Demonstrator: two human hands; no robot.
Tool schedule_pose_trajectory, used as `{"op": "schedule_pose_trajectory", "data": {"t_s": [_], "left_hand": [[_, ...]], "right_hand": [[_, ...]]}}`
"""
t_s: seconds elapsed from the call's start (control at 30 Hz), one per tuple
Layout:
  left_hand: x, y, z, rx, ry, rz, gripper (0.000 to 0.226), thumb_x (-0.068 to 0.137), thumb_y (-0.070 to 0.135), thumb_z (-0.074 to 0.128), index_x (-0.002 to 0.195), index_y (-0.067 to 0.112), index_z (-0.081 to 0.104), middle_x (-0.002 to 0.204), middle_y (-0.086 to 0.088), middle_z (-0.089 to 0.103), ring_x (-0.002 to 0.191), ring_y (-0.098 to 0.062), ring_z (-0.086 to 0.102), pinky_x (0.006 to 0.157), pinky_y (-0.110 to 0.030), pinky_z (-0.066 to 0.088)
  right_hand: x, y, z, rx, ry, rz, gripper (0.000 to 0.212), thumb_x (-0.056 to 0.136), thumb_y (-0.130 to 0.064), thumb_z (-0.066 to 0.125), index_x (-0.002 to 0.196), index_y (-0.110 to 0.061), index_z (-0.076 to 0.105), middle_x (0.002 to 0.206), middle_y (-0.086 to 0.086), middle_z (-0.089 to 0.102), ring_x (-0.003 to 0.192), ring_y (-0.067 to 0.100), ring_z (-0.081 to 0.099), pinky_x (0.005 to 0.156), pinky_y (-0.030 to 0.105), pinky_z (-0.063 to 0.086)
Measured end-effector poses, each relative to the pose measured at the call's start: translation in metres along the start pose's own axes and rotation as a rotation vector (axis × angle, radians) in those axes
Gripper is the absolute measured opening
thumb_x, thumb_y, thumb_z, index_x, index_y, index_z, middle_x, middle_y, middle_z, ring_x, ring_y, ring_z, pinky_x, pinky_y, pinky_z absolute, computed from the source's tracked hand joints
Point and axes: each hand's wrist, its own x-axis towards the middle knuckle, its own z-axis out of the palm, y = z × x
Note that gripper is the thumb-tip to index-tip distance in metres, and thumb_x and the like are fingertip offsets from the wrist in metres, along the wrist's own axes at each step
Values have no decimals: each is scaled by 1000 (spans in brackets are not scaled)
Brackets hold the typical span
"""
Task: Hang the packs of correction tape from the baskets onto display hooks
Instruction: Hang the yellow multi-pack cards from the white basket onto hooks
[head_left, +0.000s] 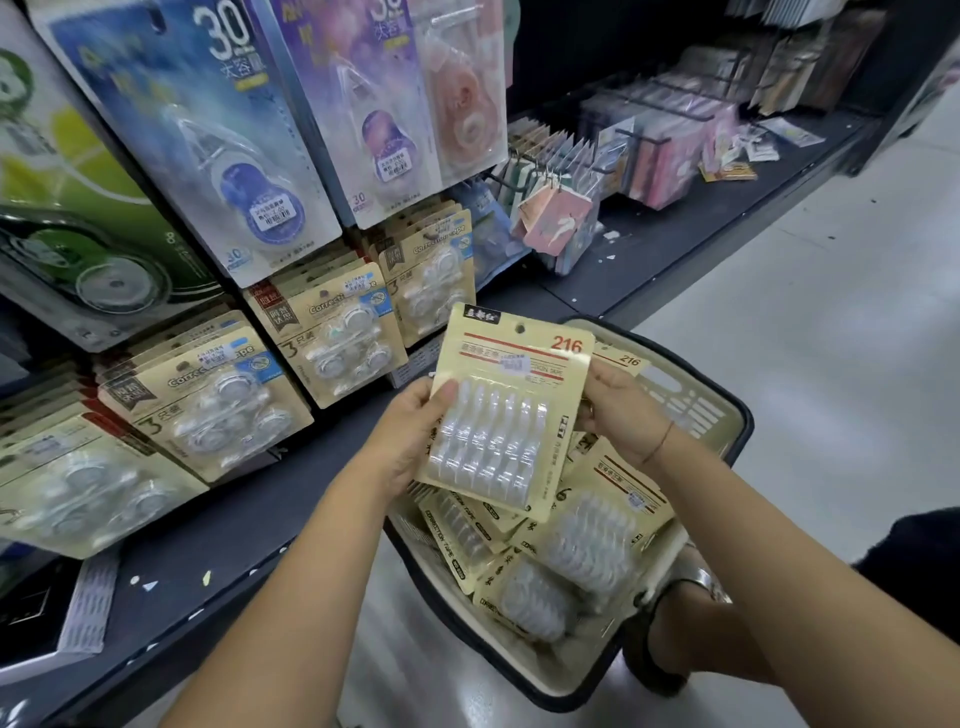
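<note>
We see one pack of correction tape (511, 410) held up above the basket (740, 415), tilted a little, its printed face and the red number 216 turned toward the camera, with the hang hole at the top edge free. The left hand (410, 431) grips the pack's left edge: its thumb (442, 392) lies flat across the front, touching the upper corner of the clear blister, while the remaining fingers go behind the card and are hidden from us. The right hand (618, 410) takes the opposite edge, with its fingers (602, 376) curled against the card's right side at about the height of the label strip; we cannot tell how far they wrap behind. So both hands are clasping the same pack, one on each side, and the blister sits between them.

Just behind the right hand a second card marked 216 (629, 360) peeks out; we cannot tell whether it is held or only stands in the basket. Below the hands, more beige packs (587, 535) lie piled at angles inside the basket, which stands on the pale floor (831, 312) beside the dark shelf (249, 519). Over the shelf, hanging packs (332, 338) of three-piece correction tape fill rows of hooks, with larger blue and purple cards (218, 130) above them
</note>
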Motion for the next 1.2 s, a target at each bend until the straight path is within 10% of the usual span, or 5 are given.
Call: {"op": "schedule_pose_trajectory", "data": {"t_s": [0.33,0.6,0.83,1.0,1.2], "left_hand": [[-8,-7,3,-26,219,80,9,95,17,65,89,12,62,81,-4,75,66,-15,71,56,-28,58],[-14,-14,-8,-166,303,12,16,96,18,61,81,14,59,64,2,72,53,-10,68,47,-23,54],[-21,-18,-13,-201,339,-38,14,96,20,62,84,13,60,67,1,71,55,-11,68,49,-23,55],[-28,-18,-18,-210,338,-48,14,96,22,63,84,15,60,72,1,73,60,-11,69,51,-24,56],[-33,-8,-30,-219,361,-21,16,96,21,63,82,14,58,73,0,72,58,-11,69,49,-24,55]], "right_hand": [[-13,-3,-5,107,67,11,49,104,-44,29,117,-13,65,112,13,71,97,22,68,92,39,54],[-42,67,-83,-636,274,149,62,78,-24,80,133,-15,53,130,0,50,123,20,48,108,41,40],[-42,78,-92,-647,378,230,50,74,-23,83,108,-21,46,100,-1,57,97,22,56,81,32,45],[-50,68,-78,-1251,164,347,34,83,-39,71,111,-22,63,105,1,64,106,24,57,93,32,39],[-47,9,-54,-376,215,49,10,79,-13,78,82,-17,70,86,12,73,75,30,64,77,42,54]]}}
